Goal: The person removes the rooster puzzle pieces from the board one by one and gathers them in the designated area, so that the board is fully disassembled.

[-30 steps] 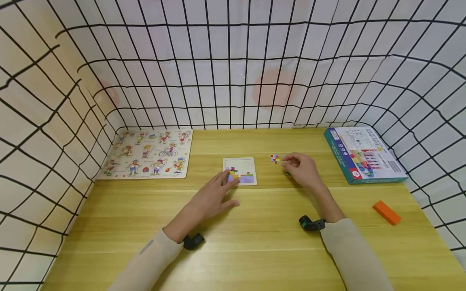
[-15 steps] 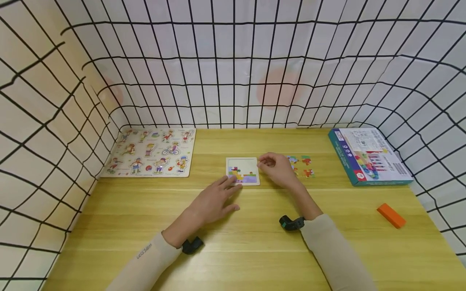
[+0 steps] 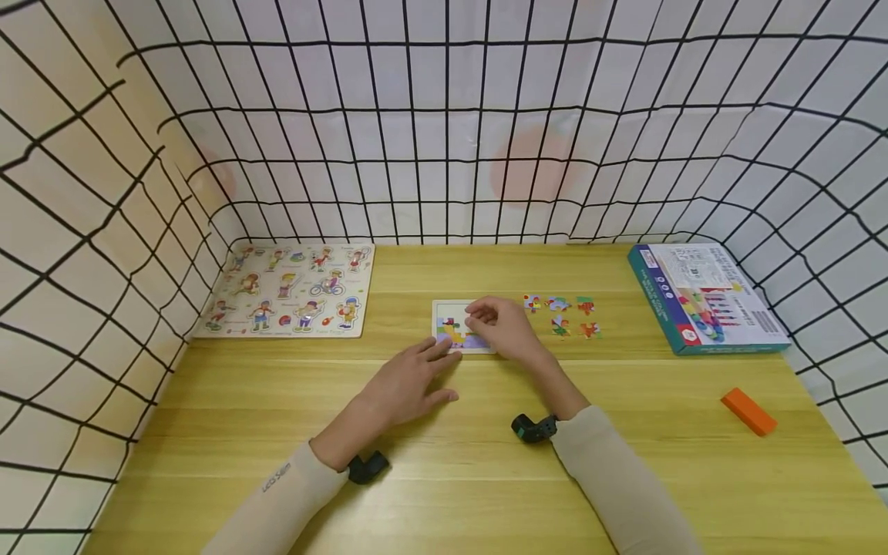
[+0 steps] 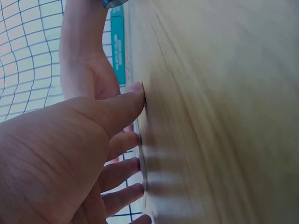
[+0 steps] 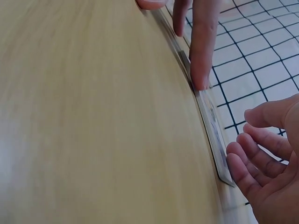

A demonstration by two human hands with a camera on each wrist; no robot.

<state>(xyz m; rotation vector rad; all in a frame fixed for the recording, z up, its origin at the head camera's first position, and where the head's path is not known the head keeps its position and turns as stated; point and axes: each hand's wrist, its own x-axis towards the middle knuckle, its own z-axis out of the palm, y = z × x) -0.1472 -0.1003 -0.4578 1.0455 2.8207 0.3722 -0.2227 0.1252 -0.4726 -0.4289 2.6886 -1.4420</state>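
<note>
A small square jigsaw tray point(image 3: 451, 305) lies mid-table in the head view, its lower part filled with colourful joined pieces. My left hand point(image 3: 405, 383) rests flat at its lower left corner with spread fingers, a fingertip point(image 5: 200, 81) touching the near rim in the right wrist view. Over the tray's right half is my right hand point(image 3: 505, 327), thumb and forefinger tips point(image 5: 250, 114) brought together in a pinch. The jigsaw piece there is hidden by the fingers. To the right lie several loose jigsaw pieces point(image 3: 557, 304) in two rows.
A wooden picture board point(image 3: 294, 289) with sports figures lies at the back left. At the back right is a flat teal box point(image 3: 708, 297). An orange block point(image 3: 749, 411) sits near the right side. Black wire grid point(image 3: 444, 139) encloses the back and sides.
My right hand has moved left from the loose pieces to above the tray, uncovering those pieces. My left hand stays at the tray's lower left corner. The head view has shifted slightly.
</note>
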